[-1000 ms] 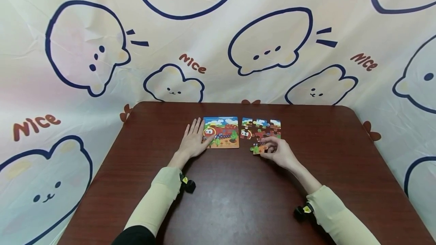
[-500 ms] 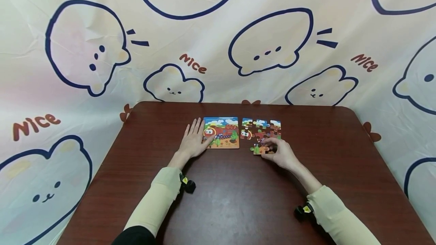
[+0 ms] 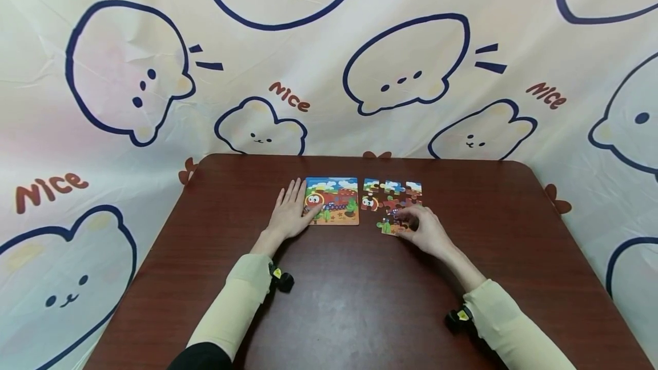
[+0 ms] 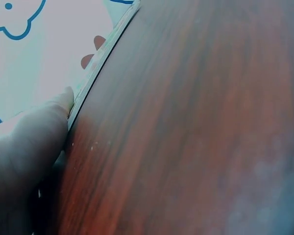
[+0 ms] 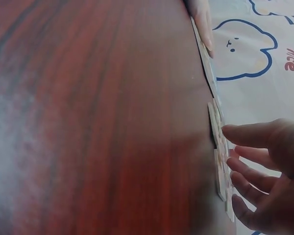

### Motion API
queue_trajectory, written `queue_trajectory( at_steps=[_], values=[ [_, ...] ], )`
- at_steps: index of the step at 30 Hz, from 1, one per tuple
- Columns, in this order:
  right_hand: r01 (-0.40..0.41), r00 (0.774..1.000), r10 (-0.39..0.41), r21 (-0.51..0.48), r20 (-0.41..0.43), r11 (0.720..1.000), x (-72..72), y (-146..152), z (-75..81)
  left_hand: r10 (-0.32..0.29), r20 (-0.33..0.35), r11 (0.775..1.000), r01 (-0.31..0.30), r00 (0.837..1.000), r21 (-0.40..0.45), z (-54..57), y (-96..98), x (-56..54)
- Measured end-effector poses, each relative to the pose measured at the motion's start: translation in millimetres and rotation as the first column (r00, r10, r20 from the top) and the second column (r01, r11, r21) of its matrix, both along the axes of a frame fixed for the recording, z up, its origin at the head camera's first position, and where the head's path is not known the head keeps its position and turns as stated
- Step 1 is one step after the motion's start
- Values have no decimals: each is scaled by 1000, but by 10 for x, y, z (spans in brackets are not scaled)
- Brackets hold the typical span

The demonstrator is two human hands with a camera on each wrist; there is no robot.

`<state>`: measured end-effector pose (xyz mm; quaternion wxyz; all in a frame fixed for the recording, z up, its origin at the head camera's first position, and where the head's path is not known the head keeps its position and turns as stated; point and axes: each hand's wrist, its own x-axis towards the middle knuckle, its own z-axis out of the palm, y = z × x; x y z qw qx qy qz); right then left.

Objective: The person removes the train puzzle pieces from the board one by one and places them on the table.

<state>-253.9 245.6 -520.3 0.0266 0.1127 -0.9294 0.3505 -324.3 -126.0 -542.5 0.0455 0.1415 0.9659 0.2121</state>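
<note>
My left hand (image 3: 289, 217) lies flat on the table with its fingers straight. Its fingers and thumb touch the left side of a square picture card (image 3: 336, 186) of a red train in a desert. To the right of that card, several jigsaw pieces (image 3: 371, 202) form a partly joined copy of the scene. Over the lower right of these pieces, my right hand (image 3: 429, 234) has its fingers curved, holding a puzzle piece between thumb and fingertips. The hand mostly hides that piece. In the right wrist view the thumb (image 5: 255, 134) and fingertips meet the thin pieces.
The brown wooden table (image 3: 329, 301) extends all round the puzzle. A cloth backdrop (image 3: 329, 73) with cartoon outlines hangs behind its far edge. Each wrist bears a small black camera (image 3: 283, 281).
The right fingers have shifted slightly at the bottom of the puzzle, and the lower pieces beside them have moved a little. My left hand stays on the picture card.
</note>
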Motion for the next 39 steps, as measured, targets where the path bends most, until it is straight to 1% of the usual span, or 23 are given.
queue_trajectory(
  at_steps=[2, 6, 10, 13, 16, 21, 24, 31, 35, 39],
  values=[
    [8, 1000, -8, -25, 6, 1000, -20, -6, 9, 0, 4, 1000, 0, 1000, 18, 5, -17, 8],
    [14, 999, -9, -101, 42, 995, -70, -54, 44, 4, 0, 996, -4, 1000, 84, 34, -90, 17],
    [-1, 999, 9, -156, 45, 988, -128, -144, 89, 1, 8, 994, -1, 1000, 110, 86, -191, 7],
    [-18, 999, 23, -167, 28, 986, -177, -232, 120, -14, 21, 994, 12, 1000, 108, 117, -265, 1],
    [-40, 999, 45, -179, 27, 983, -236, -348, 157, -33, 21, 995, 30, 999, 98, 133, -319, -4],
    [-82, 995, 93, -201, 44, 976, -332, -604, 221, -71, 24, 996, 69, 997, 58, 148, -355, -5],
    [-117, 989, 134, -221, 60, 968, -391, -771, 228, -86, 27, 996, 86, 996, 30, 146, -358, 4],
    [-186, 965, 226, -261, 133, 947, -513, -1123, 137, -105, 17, 994, 105, 994, 11, 137, -390, 11],
    [-198, 954, 250, -279, 166, 940, -555, -1282, 92, -119, 23, 993, 119, 993, 0, 123, -422, 11],
    [-211, 951, 258, -257, 169, 943, -605, -1403, 67, -124, 25, 992, 124, 992, 11, 117, -428, 8]
  ],
)
